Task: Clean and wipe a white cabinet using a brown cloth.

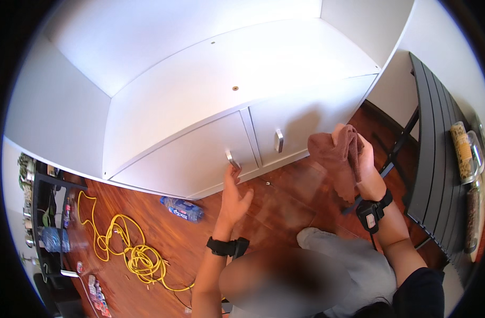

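Observation:
My right hand (367, 163) grips a bunched brown cloth (338, 151), part of which hangs down. It is held in front of the right door (322, 107) of a white cabinet, near the cabinet's right end. My left hand (235, 202) reaches up to the metal handle (233, 159) of the left door (187, 155). Its fingertips are at the handle's lower end, and the thumb stands apart; whether they touch the metal is hard to tell. Another metal handle (279, 141) sits on the right door. Both doors are closed beneath the white shelf board (202, 99).
A slatted dark folding table (433, 151) with clear food jars (463, 151) stands at the right. On the wooden floor (115, 198) lie a blue-labelled plastic bottle (183, 208) and a tangled yellow cable (143, 260). A black rack (48, 222) stands at the far left.

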A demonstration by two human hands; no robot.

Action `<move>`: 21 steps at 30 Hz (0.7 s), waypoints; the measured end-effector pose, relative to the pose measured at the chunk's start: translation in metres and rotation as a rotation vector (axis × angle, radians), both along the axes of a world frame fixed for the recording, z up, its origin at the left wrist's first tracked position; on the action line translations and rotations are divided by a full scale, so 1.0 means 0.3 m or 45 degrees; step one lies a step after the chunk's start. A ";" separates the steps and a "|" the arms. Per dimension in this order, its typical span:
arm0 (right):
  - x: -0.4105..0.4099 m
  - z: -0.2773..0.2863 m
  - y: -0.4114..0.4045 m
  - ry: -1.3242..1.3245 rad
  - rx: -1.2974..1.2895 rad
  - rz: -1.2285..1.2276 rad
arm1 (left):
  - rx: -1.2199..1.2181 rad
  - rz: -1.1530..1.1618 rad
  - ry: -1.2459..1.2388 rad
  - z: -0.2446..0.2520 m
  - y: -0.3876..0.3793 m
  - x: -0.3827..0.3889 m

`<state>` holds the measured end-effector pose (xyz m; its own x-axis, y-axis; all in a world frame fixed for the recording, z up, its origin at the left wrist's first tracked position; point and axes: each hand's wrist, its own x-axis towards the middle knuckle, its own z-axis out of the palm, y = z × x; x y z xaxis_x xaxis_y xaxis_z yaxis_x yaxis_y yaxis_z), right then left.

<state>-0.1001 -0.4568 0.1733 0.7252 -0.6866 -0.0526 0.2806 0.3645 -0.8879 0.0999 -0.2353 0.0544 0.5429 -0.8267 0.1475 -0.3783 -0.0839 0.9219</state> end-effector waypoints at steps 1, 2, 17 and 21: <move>-0.010 -0.006 0.005 -0.008 0.013 -0.009 | 0.013 -0.009 -0.008 0.000 -0.004 0.016; -0.025 -0.008 0.007 -0.028 -0.028 0.045 | 0.015 0.006 0.004 0.002 -0.018 0.029; -0.015 -0.026 0.136 0.067 -0.732 -0.153 | 0.183 -0.332 0.345 0.168 -0.224 -0.086; 0.078 0.017 0.169 0.053 -1.063 -0.297 | -0.285 -0.349 0.725 0.053 -0.322 -0.127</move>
